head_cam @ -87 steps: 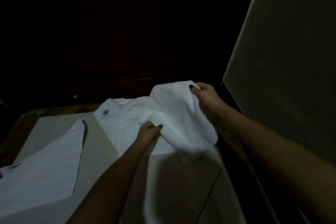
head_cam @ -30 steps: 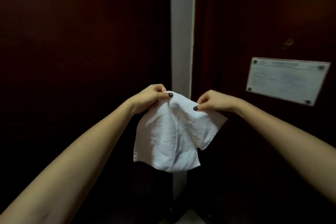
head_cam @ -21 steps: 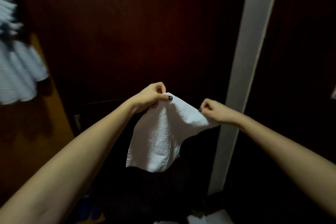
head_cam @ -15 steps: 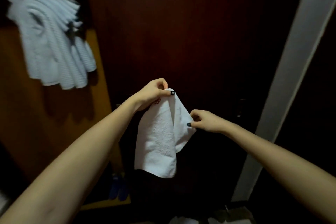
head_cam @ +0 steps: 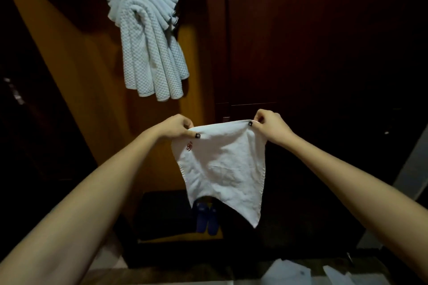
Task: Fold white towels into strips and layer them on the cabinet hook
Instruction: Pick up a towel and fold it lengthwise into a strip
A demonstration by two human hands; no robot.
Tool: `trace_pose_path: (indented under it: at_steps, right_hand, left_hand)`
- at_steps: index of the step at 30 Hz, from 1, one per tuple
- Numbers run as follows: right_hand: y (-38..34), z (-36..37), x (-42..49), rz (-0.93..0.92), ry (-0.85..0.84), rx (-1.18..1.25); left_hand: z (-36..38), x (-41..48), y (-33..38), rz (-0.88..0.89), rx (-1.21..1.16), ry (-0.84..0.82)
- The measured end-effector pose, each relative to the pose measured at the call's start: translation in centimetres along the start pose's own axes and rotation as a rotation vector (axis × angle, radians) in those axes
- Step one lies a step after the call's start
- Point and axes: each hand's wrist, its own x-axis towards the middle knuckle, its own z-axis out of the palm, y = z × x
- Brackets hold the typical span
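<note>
We note several folded towels (head_cam: 148, 37) already layered on the hook. Left hand (head_cam: 177, 126) and right hand (head_cam: 269, 124) pinch an unfolded towel's (head_cam: 222, 164) top corners; folding and hanging remain.

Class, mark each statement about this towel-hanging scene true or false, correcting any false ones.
1. The left hand and right hand each pinch a top corner of the held towel. True.
2. The held towel is draped over the hook. False: it hangs between the two hands.
3. A red emblem sits near the left hand's corner. True.
4. No towels hang in the cabinet. False: the hanging towels are layered at upper left.
5. A pair of blue slippers shows beneath the held towel. True.
</note>
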Motion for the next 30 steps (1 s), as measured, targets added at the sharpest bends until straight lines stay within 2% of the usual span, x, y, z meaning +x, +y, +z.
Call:
trace_pose_path:
  at_steps: [2, 4, 8, 10, 13, 16, 21, 26, 28, 30]
  right_hand:
    - [-1.7, 1.8, -0.3, 0.018, 0.026, 0.026]
    - [-3.3, 3.7, -0.9, 0.029, 0.031, 0.101]
    - [-7.8, 7.0, -2.9, -0.076, -0.174, 0.308]
    - [-10.0, 8.4, -3.4, -0.105, -0.208, 0.288]
    - [-12.9, 10.1, -3.7, -0.097, -0.234, 0.245]
    - [-14.9, 11.6, -3.9, -0.117, -0.245, 0.205]
    - [-16.5, 14.0, -4.4, -0.220, -0.193, -0.040]
    - [-17.2, 15.3, -4.3, -0.222, -0.020, -0.026]
    - [-17.4, 15.0, -4.0, -0.253, -0.012, -0.020]
    - [-17.6, 14.5, -3.8, -0.281, -0.015, -0.013]
  left_hand:
    - [-0.7, -0.6, -2.5, -0.012, 0.011, 0.035]
    - [-0.8, -1.2, -4.5, -0.030, -0.098, 0.100]
    - [0.1, -2.3, -6.8, -0.076, -0.411, 0.205]
    - [0.5, -3.1, -7.6, -0.115, -0.504, 0.225]
    - [0.9, -4.7, -8.8, -0.195, -0.813, 0.207]
    - [1.4, -5.9, -9.1, -0.248, -1.023, 0.251]
    - [2.4, -6.8, -9.0, -0.349, -1.273, 0.298]
    - [2.1, -7.5, -9.3, -0.283, -1.269, 0.322]
    - [1.5, -7.9, -9.6, -0.222, -1.133, 0.337]
    - [0.4, -8.1, -10.1, -0.115, -0.874, 0.437]
